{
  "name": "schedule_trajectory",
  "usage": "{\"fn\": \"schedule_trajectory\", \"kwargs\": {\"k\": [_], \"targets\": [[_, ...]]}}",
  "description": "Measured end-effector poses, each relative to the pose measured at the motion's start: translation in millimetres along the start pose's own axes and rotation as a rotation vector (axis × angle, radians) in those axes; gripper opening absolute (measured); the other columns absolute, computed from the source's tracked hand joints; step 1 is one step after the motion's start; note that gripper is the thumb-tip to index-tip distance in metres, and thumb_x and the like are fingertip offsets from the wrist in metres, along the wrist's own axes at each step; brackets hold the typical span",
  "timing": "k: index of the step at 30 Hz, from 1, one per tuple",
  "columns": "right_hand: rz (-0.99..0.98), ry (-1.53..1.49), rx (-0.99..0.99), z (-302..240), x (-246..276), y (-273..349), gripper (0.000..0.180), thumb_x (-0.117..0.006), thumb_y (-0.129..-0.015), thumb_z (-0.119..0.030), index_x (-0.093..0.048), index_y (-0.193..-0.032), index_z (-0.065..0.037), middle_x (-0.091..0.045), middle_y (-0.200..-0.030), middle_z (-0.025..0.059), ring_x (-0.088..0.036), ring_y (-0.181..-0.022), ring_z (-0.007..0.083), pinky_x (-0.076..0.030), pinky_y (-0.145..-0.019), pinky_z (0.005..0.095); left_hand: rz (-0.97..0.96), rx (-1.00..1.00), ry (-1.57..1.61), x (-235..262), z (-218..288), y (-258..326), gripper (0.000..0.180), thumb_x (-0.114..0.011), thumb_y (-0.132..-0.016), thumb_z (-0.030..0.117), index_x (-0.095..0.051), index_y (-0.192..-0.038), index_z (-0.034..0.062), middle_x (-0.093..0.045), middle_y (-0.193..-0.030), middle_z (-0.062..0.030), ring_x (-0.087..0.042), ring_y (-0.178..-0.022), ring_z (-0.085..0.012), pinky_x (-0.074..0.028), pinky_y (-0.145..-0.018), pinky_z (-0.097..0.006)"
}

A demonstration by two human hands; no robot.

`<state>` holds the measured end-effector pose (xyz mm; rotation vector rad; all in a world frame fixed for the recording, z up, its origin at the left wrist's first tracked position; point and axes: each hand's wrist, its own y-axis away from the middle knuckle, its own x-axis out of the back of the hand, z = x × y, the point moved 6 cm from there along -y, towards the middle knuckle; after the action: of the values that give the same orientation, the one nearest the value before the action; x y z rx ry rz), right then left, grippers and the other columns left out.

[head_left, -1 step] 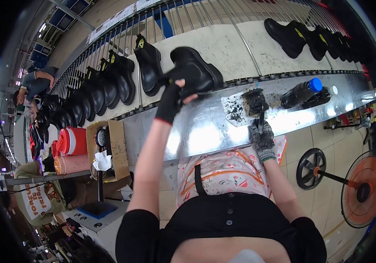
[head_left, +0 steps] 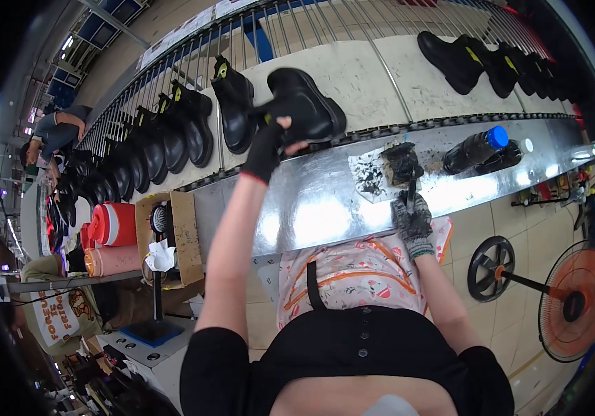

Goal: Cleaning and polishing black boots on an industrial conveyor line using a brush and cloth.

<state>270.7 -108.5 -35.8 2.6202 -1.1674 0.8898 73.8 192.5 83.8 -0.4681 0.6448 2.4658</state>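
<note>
A black ankle boot [head_left: 302, 104] lies tilted over the belt's near edge, its sole edge facing right. My left hand [head_left: 268, 149], in a black fingerless glove, is closed on the boot's top, with bare fingertips showing. Another black boot [head_left: 232, 107] stands just left of it. My right hand [head_left: 413, 220], in a stained grey knit glove, is wrapped round the dark handle of a brush-like tool [head_left: 412, 184]. The tool's tip meets a black-smeared pad [head_left: 399, 161] on a stained white sheet [head_left: 367, 175]; its exact shape is hard to make out.
Black boots [head_left: 152, 149] line the conveyor [head_left: 353, 76] at left, more boots [head_left: 450, 61] at right. Two dark bottles [head_left: 469, 151] stand on the metal ledge [head_left: 311, 201]. An open carton [head_left: 188, 239] and red jug [head_left: 116, 223] are at left, a fan [head_left: 575, 305] at right. Other people are at far left.
The held boot and my left hand have shifted slightly to the left. My right hand and its tool stay at the smeared pad.
</note>
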Motion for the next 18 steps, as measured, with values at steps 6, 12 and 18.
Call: {"fn": "schedule_trajectory", "kwargs": {"k": [6,12,18], "targets": [[-0.020,-0.043,-0.112,-9,2,5,0.025,-0.066,-0.080,-0.021,-0.064,-0.098,-0.005,-0.063,-0.092,0.0137,-0.061,-0.086,0.0298,-0.048,-0.077,0.0384,0.136,-0.211,-1.027,15,61,-119,0.038,-0.067,-0.075,0.032,-0.058,-0.101,0.0058,-0.065,-0.085,-0.0169,-0.066,-0.071,-0.0307,-0.057,-0.061,-0.040],[-0.050,0.207,-0.004,-16,8,3,0.027,-0.067,-0.080,-0.025,-0.064,-0.099,-0.005,-0.062,-0.092,0.0135,-0.060,-0.086,0.0303,-0.047,-0.077,0.0383,0.571,-0.339,-1.396,19,42,-128,0.064,-0.058,-0.076,0.058,-0.049,-0.110,0.0047,-0.065,-0.093,-0.0244,-0.064,-0.086,-0.0404,-0.050,-0.076,-0.046],[-0.053,0.034,-0.138,-8,0,2,0.025,-0.067,-0.081,-0.023,-0.064,-0.097,-0.004,-0.064,-0.091,0.0128,-0.061,-0.087,0.0284,-0.047,-0.079,0.0376,0.648,-0.706,-1.142,39,-20,-44,0.084,-0.060,-0.081,0.051,-0.024,-0.144,0.0095,-0.042,-0.132,-0.0302,-0.048,-0.118,-0.0394,-0.037,-0.097,-0.046]]}}
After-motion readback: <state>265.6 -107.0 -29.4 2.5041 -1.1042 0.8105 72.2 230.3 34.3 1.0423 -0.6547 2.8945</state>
